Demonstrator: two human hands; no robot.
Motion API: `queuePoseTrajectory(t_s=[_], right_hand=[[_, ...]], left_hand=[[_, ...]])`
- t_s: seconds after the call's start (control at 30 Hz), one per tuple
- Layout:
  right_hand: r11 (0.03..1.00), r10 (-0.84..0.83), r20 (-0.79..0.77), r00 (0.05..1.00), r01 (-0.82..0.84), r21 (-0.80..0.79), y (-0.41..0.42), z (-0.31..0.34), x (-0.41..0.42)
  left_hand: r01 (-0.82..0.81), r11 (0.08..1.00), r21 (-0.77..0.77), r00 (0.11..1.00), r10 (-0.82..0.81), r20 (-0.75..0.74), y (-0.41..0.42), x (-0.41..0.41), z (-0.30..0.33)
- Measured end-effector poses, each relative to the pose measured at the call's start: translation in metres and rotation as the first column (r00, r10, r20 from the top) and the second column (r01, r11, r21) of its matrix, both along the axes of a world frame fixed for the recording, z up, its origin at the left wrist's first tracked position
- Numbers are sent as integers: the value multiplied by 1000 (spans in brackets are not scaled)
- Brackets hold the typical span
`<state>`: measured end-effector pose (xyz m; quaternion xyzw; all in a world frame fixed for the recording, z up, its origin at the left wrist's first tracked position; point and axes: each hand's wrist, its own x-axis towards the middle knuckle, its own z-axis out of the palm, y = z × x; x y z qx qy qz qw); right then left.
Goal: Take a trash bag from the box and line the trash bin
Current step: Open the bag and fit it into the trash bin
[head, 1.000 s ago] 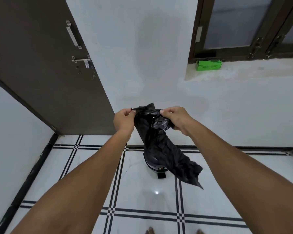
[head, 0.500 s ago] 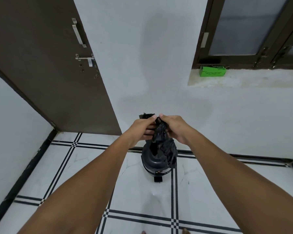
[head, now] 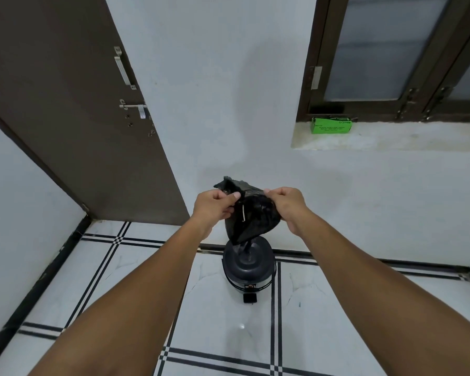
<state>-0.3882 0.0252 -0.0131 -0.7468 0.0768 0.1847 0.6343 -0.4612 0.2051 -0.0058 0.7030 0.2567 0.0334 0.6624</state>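
The trash bag [head: 251, 215] is out of the green box [head: 331, 125] on the sill, pinched at its top by the left hand [head: 215, 206] and right hand [head: 288, 204]. It hangs bunched above the lidded trash bin [head: 248, 270]; opening and lining remain.

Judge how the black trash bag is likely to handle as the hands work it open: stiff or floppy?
Probably floppy: the trash bag crumples and sags between the left hand and right hand. Likely very light, since fingertip pinches hold it up.
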Motion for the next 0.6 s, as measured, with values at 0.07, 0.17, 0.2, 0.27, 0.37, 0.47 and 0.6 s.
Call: queuePoseTrajectory(t_s=[0.07,0.17,0.2,0.27,0.37,0.47,0.6], right_hand=[[996,-78,20,997,79,-49,-3,-2,5],[988,-147,-15,989,146,-44,-6,-4,10],[989,-146,-47,988,146,1,-6,-3,9],[989,-94,-96,991,104,107,-5,1,4],[985,58,-119,991,-37,170,-2,6,-4],[976,196,-111,974,-183,115,1,6,-7],[949,183,72,980,-157,-273,0,0,-3]], left_hand=[[-42,999,0,999,42,10,2,-2,-2],[-126,991,-43,992,126,0,5,-4,-5],[-153,986,-61,988,153,-6,4,-5,-5],[-182,980,-75,983,182,-9,4,-7,-4],[-159,982,-106,987,161,15,3,-10,-2],[-162,982,-98,985,166,40,1,-11,1],[-257,966,-23,964,258,58,9,-13,-1]])
